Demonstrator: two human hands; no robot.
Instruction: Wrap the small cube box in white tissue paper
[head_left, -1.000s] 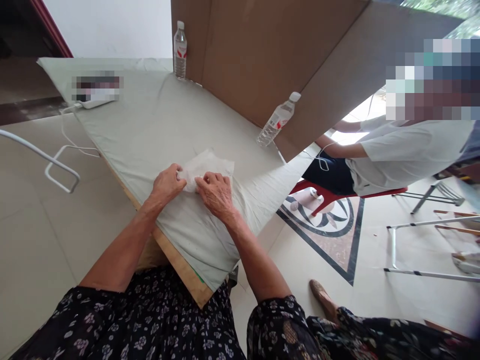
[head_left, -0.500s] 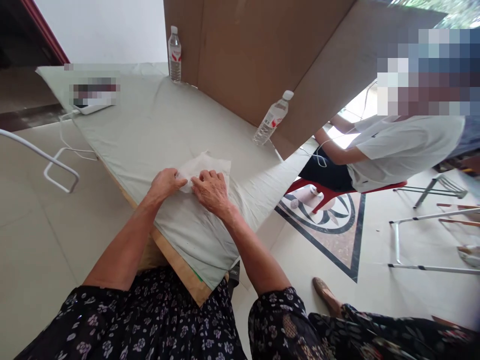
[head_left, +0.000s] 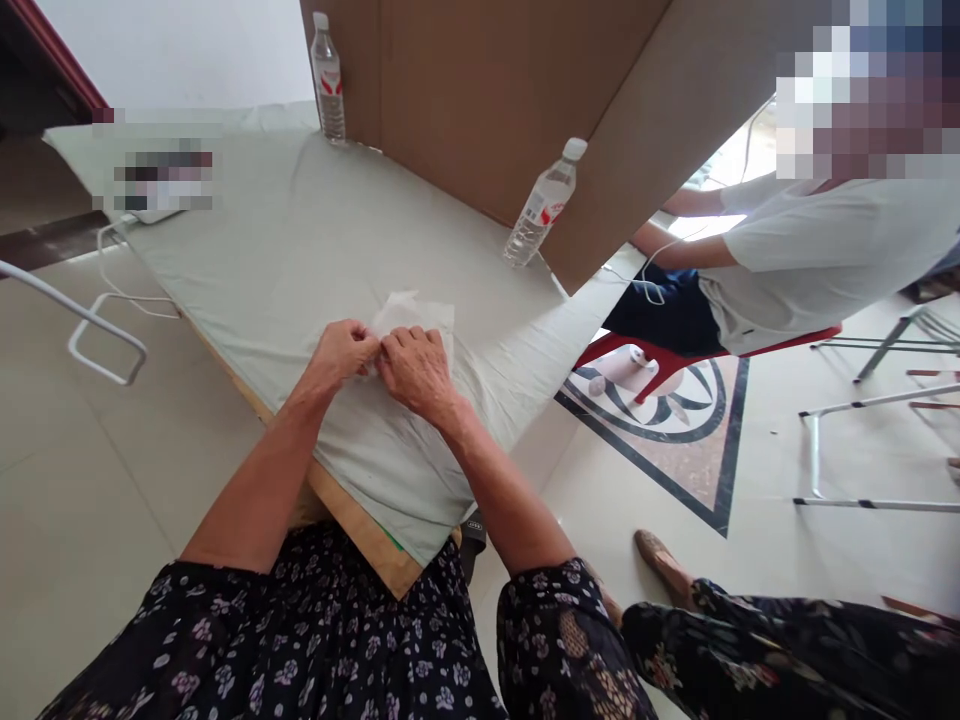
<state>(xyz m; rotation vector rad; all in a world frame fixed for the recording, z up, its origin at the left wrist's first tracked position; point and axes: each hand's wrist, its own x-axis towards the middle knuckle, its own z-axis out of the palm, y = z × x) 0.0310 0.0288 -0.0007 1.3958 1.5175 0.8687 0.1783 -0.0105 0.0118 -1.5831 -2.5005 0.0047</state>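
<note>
A thin white tissue-like sheet lies crumpled on the pale cloth over the table, near its front corner. My left hand is closed, thumb and fingers pinching the sheet's near left part. Close beside it, my right hand has its fingers curled down over the sheet, thumb side against the left fingertips. Both hands cover the near portion of the sheet, so what lies between the fingertips is hidden. Its far edge sticks out beyond my knuckles.
Two clear plastic bottles, an upright bottle and a nearer bottle, stand before a large cardboard panel. A white device with a cable sits far left. A person in a white shirt sits right on a red stool.
My left hand has moved towards the right hand, and their fingertips now meet over the sheet. The camera view has shifted slightly.
</note>
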